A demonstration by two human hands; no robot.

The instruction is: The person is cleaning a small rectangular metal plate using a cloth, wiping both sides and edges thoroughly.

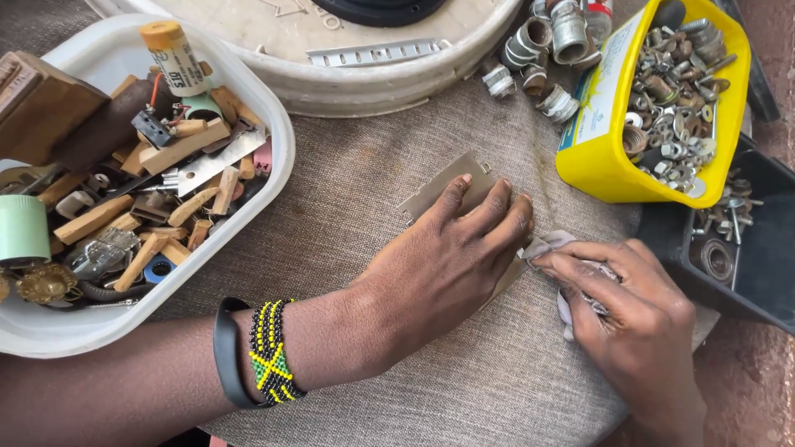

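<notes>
Coarse grey-brown woven cloth (356,215) covers the work surface. Reddish-brown ground (758,381) at right edge. Soft, even daylight.

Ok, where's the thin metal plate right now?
In the head view, the metal plate lies flat mid-frame on the grey cloth, pinned under the left hand, with the yellow tub to its right.

- Metal plate (443,189): thin, flat, dull grey, with small notched tabs at its edge; it lies slantwise on the coarse grey cloth, mostly covered.
- Rag (553,245): small, pale grey, crumpled, touching the plate's lower right edge.
</notes>
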